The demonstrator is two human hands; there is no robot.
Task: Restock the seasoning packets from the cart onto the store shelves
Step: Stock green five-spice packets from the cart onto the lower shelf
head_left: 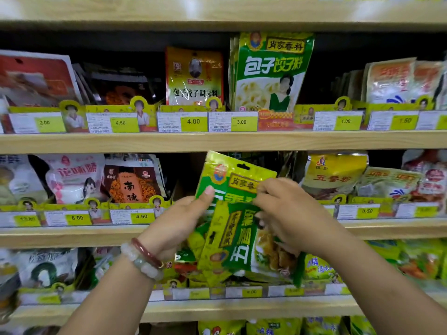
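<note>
Both hands up in front of the middle shelf (72, 234), sorting a bunch of green-and-yellow seasoning packets (232, 238).

Left hand (180, 218): fingers curled behind the bunch, thumb pressed on the face of the upright packet (229, 177). It carries the stack. Beaded bracelets (145, 259) on that wrist.

Right hand (287, 213): fingers curled over the top edge of the front packet (235, 240), which sits turned sideways across the others. Looks like it is peeling or turning that one off the stack. Exact pinch point is hidden by the fingers.

Where the packets are: between the two hands, stack fanned out below and toward the right hand. A matching green row (271, 71) stands on the shelf above the hands, just behind a 3.00 price tag (232, 122). Probable destination, judging by the print. Cart is not in view.

Handling, my read:
- Light, thin foil/plastic pouches, powder fill. Soft and floppy, will bend if held by one corner.
- Glossy film, so slippery against each other. The fanned stack can slide out of the left hand.
- Not fragile, but seams can crease.
- Best grip: pinch the top seal strip near the hang hole, thumb in front, fingers behind. Stiffest part, keeps the pouch upright for slotting in behind the front rail (338, 118).
- Take one at a time. Keep the left thumb clamped on the rest.
</note>
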